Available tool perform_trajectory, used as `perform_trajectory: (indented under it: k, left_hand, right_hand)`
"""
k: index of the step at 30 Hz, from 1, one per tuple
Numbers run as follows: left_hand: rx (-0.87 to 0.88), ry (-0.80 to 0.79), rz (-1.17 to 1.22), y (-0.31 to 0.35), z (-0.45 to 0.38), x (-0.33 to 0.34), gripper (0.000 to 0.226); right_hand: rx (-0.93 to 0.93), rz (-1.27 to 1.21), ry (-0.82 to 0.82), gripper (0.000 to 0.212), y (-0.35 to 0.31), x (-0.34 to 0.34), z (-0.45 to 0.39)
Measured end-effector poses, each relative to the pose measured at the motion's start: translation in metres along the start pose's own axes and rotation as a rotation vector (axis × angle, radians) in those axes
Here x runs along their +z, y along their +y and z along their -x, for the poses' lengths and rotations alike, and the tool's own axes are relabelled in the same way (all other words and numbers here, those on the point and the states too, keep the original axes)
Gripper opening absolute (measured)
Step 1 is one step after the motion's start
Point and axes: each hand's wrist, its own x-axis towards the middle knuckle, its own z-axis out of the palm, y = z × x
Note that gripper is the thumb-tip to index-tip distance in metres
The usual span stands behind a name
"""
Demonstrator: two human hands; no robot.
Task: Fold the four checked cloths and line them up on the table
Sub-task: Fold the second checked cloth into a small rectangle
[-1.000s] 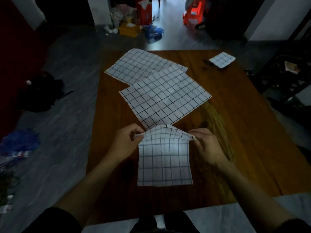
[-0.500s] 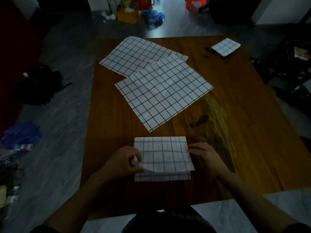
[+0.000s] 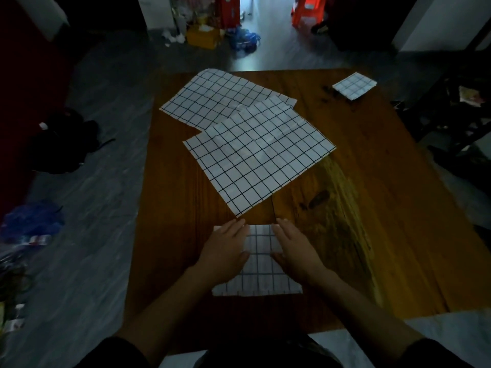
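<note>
Both hands flat on the half-folded white cloth with black grid lines [image 3: 259, 261], near edge of the brown wooden bench [image 3: 372, 221]. Left hand [image 3: 225, 251] palm down on the cloth's left part, fingers [image 3: 235, 228] straight and close together, pointing away from the person, thumb out to the right on the fabric. Right hand [image 3: 295, 252] same pose on the right part, fingers [image 3: 283, 229] straight and together, thumb out to the left. Neither pinches anything. A strip of cloth shows between the two hands. Cloth edges run square to the bench's near edge; its lower layer sticks out below the wrists as a wider band, so the long axis runs left to right.

Just beyond the fingertips lies a large unfolded white grid-checked cloth [image 3: 260, 155], flat, turned like a diamond, its near corner almost touching the folded cloth. It overlaps a second unfolded white grid-checked cloth [image 3: 218, 99] farther off and to the left, also skewed, its left corner hanging past the bench edge. Far beyond the right fingers, at the far right corner of the bench, sits a small folded square of white grid-checked cloth [image 3: 354, 85], turned at an angle, well apart from the rest.

No containers on the bench.
</note>
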Motion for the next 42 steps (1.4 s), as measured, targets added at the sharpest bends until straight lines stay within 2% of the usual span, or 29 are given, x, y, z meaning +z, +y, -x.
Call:
perform_trajectory:
  k: [5,13,20,24,28,31,35,38,42]
  left_hand:
    - [-0.078,-0.08,-0.148,0.014,-0.019,0.024,0.082]
    - [-0.181,-0.199,-0.078,0.01,-0.004,0.05,0.085]
    - [-0.334,-0.144,-0.081,-0.013,0.004,0.041,0.084]
    - [-0.203,-0.048,-0.112,-0.014,-0.01,0.032,0.066]
    - [-0.015,-0.043,-0.108,-0.008,-0.018,0.03,0.062]
    - [-0.019,0.004,-0.088,-0.012,-0.015,0.031,0.05]
    - [-0.051,0.036,-0.082,-0.027,-0.014,0.025,0.04]
    - [-0.089,0.017,-0.1,-0.032,-0.021,0.019,0.048]
    - [-0.194,-0.076,-0.188,-0.031,-0.036,0.012,0.067]
  right_hand:
    - [-0.022,0.014,-0.111,0.082,-0.021,0.011,-0.019]
    - [-0.098,0.129,-0.273,0.09,0.004,0.03,-0.012]
    - [0.044,0.153,-0.23,0.084,0.033,0.024,0.003]
    - [-0.023,0.117,-0.181,0.076,0.017,0.015,-0.011]
    - [-0.143,0.078,-0.197,0.077,-0.007,0.016,-0.019]
    - [-0.123,0.061,-0.186,0.077,-0.007,0.024,-0.014]
    - [-0.03,0.041,-0.044,0.065,0.009,0.018,-0.007]
    - [0.019,0.013,0.051,0.053,0.013,0.008,-0.012]
    - [0.041,0.011,-0.009,0.061,0.007,0.005,-0.028]
